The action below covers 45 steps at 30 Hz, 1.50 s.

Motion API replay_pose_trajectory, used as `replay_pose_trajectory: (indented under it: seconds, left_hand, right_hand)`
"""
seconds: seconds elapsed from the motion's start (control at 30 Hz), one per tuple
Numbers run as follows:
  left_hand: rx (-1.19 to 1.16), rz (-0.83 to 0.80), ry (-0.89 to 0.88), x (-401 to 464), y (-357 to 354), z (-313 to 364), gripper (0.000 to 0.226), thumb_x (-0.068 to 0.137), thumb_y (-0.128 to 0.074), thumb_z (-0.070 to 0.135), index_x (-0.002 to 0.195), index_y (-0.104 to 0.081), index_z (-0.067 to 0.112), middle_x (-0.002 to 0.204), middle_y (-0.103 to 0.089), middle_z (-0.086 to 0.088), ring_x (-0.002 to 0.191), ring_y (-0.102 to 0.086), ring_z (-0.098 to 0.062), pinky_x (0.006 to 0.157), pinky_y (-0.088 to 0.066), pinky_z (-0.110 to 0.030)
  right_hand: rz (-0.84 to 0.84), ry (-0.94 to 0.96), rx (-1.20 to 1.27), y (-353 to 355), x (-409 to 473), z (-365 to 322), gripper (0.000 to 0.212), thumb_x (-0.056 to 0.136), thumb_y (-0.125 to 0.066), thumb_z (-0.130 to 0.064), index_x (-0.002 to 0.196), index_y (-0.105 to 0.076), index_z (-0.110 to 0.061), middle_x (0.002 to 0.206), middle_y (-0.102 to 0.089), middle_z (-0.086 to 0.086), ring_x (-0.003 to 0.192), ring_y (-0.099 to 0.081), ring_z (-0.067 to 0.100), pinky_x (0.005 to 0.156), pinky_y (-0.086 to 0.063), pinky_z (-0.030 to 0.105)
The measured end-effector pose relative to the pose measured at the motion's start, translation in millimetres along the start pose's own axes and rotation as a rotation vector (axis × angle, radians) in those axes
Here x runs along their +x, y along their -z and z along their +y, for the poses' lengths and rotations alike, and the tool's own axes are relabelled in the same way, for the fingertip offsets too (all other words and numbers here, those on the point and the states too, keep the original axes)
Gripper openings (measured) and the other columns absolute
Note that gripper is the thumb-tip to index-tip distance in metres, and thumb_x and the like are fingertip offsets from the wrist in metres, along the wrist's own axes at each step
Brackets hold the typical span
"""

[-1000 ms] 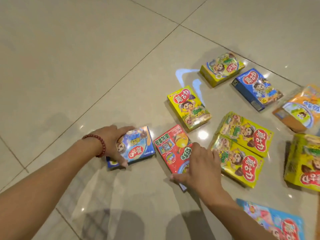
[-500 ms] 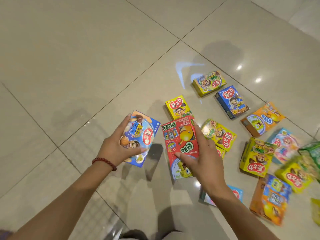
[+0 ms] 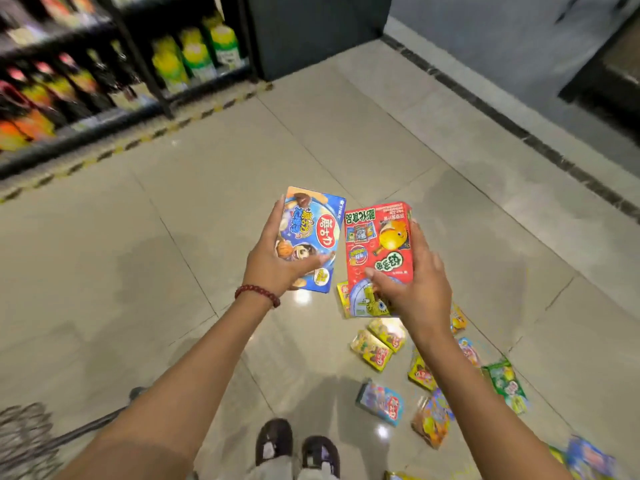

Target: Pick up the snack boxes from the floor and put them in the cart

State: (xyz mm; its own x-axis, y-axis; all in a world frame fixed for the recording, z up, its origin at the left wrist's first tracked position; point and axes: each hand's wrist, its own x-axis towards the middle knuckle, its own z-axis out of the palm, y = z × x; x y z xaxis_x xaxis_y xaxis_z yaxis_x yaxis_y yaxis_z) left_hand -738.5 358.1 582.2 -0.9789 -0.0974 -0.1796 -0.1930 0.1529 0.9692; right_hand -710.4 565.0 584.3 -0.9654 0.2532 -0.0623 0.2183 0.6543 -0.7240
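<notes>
My left hand [image 3: 273, 261] grips a blue snack box [image 3: 313, 233], held up in front of me with thumb across its face. Beside it my right hand [image 3: 415, 282] grips a red snack box [image 3: 379, 244] from its right edge. Both boxes are well above the floor. Several more snack boxes lie scattered on the tiles at the lower right, among them a yellow pair [image 3: 377, 344], a blue one [image 3: 381, 403], an orange one [image 3: 431, 424] and a green one [image 3: 507, 384]. The wire cart [image 3: 27, 434] shows at the bottom left corner, partly cut off.
Dark shelves [image 3: 114, 64] with bottles and snacks line the upper left, behind a yellow-black floor stripe [image 3: 138, 138]. A grey wall and dark floor border [image 3: 502, 119] run along the right. My shoes [image 3: 298, 445] stand at the bottom centre.
I have stood up: both hands lifted their boxes higher off the floor, and the view rose to show shelves, wall and the cart. The floor boxes now lie below my right arm.
</notes>
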Motion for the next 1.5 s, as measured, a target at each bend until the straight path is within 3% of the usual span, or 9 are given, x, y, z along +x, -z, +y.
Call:
replay_pose_trajectory:
  seconds: [0.2, 0.4, 0.63, 0.8, 0.97, 1.1, 1.2, 1.33, 1.5]
  left_hand:
    - [-0.1, 0.208, -0.126, -46, 67, 128, 0.103, 0.055, -0.09, 0.026, 0.131, -0.029, 0.058, 0.124, -0.052, 0.024, 0.097, -0.062, 0.006, 0.056, -0.052, -0.015]
    - [-0.132, 0.436, -0.248, -109, 157, 197, 0.104, 0.061, -0.088, 0.017, 0.137, -0.026, 0.051, 0.122, -0.048, 0.029, 0.093, -0.061, 0.013, 0.056, -0.051, -0.013]
    - [-0.114, 0.687, -0.219, -211, 269, 206, 0.106, 0.058, -0.09, 0.023, 0.139, -0.029, 0.051, 0.126, -0.058, 0.014, 0.095, -0.067, -0.008, 0.052, -0.057, -0.036]
    - [-0.087, 0.87, -0.17, -285, 343, 169, 0.099, 0.062, -0.087, 0.016, 0.14, -0.031, 0.042, 0.114, -0.062, 0.018, 0.088, -0.069, -0.006, 0.053, -0.057, -0.031]
    - [-0.095, 0.956, -0.067, -357, 415, 103, 0.107, 0.053, -0.087, 0.036, 0.143, -0.029, 0.042, 0.134, -0.053, 0.009, 0.103, -0.064, -0.009, 0.056, -0.057, -0.029]
    - [-0.159, 0.943, 0.007, -391, 469, 47, 0.122, 0.04, -0.092, 0.046, 0.143, -0.027, 0.042, 0.139, -0.046, 0.008, 0.109, -0.06, -0.008, 0.063, -0.057, -0.027]
    - [-0.186, 0.931, 0.054, -404, 501, 3, 0.113, 0.045, -0.091, 0.033, 0.139, -0.03, 0.045, 0.133, -0.054, 0.006, 0.111, -0.061, -0.008, 0.08, -0.057, -0.032]
    - [-0.182, 0.896, 0.159, -411, 520, -65, 0.097, 0.06, -0.087, 0.008, 0.128, -0.034, 0.053, 0.111, -0.054, 0.035, 0.094, -0.062, 0.012, 0.068, -0.056, -0.02]
    - [-0.235, 0.825, 0.35, -410, 524, -147, 0.096, 0.064, -0.085, 0.006, 0.133, -0.032, 0.045, 0.115, -0.06, 0.012, 0.086, -0.063, 0.012, 0.06, -0.054, -0.017]
  right_hand:
    - [0.008, 0.215, 0.111, 71, -1, -131, 0.096, 0.069, -0.079, -0.051, 0.147, -0.024, -0.045, 0.109, -0.059, 0.002, 0.085, -0.047, 0.007, 0.072, -0.038, 0.025]
    - [-0.087, 0.464, 0.289, 65, -32, -246, 0.092, 0.07, -0.08, -0.046, 0.146, -0.029, -0.039, 0.115, -0.054, -0.013, 0.115, -0.053, 0.015, 0.086, -0.046, 0.031]
    - [-0.359, 0.61, 0.472, 0, -115, -337, 0.093, 0.059, -0.073, -0.062, 0.141, -0.033, -0.046, 0.12, -0.061, -0.011, 0.104, -0.063, 0.009, 0.086, -0.054, 0.04]
    - [-0.547, 0.664, 0.484, -65, -186, -385, 0.09, 0.058, -0.072, -0.065, 0.138, -0.032, -0.052, 0.114, -0.064, -0.014, 0.103, -0.064, 0.013, 0.084, -0.055, 0.043]
    - [-0.676, 0.678, 0.411, -143, -277, -405, 0.087, 0.069, -0.079, -0.051, 0.143, -0.032, -0.043, 0.115, -0.064, -0.009, 0.102, -0.063, 0.012, 0.085, -0.054, 0.04]
    - [-0.741, 0.609, 0.347, -207, -345, -406, 0.095, 0.06, -0.068, -0.068, 0.143, -0.029, -0.046, 0.111, -0.064, -0.005, 0.101, -0.063, 0.016, 0.082, -0.054, 0.039]
    - [-0.777, 0.555, 0.34, -247, -384, -399, 0.089, 0.06, -0.066, -0.07, 0.139, -0.034, -0.046, 0.102, -0.067, -0.015, 0.093, -0.065, 0.01, 0.077, -0.054, 0.034]
    - [-0.772, 0.423, 0.317, -293, -416, -371, 0.068, 0.074, -0.08, -0.038, 0.13, -0.042, -0.048, 0.097, -0.066, -0.02, 0.086, -0.066, 0.001, 0.075, -0.056, 0.031]
    - [-0.792, 0.264, 0.176, -355, -438, -315, 0.083, 0.074, -0.076, -0.048, 0.141, -0.028, -0.052, 0.102, -0.065, -0.01, 0.084, -0.068, 0.004, 0.073, -0.058, 0.039]
